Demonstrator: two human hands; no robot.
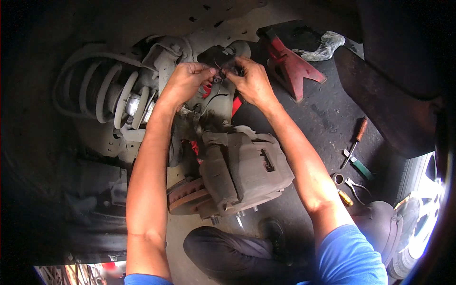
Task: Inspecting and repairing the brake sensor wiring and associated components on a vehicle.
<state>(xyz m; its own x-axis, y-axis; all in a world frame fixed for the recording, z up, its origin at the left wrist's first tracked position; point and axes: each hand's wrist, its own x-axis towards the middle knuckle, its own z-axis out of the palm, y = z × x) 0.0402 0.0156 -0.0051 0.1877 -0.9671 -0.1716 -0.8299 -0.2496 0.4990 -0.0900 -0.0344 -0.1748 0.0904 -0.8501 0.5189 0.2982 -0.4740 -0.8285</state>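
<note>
Both arms reach up past the brake caliper (pixel 254 166) to the suspension parts behind it. My left hand (pixel 186 84) is closed in a pinch, fingertips beside the coil spring's upper mount area. Opposite it, my right hand (pixel 251 81) pinches too, thumb and fingers nearly meeting the left ones. What they hold is small and dark, and I cannot make it out. A thin wire (pixel 219 96) curves just below the fingertips. Red parts show under my left hand. The caliper sits over a rusty brake disc (pixel 187 195), below both hands.
A coil spring (pixel 114 97) lies left of my left arm. A red jack stand (pixel 292 66) and crumpled clear plastic (pixel 327 46) are at the far right. On the floor lie a screwdriver (pixel 362 130), a green-handled tool (pixel 362 168), pliers (pixel 354 187) and a metal ring (pixel 338 179). A wheel (pixel 422 209) stands at right.
</note>
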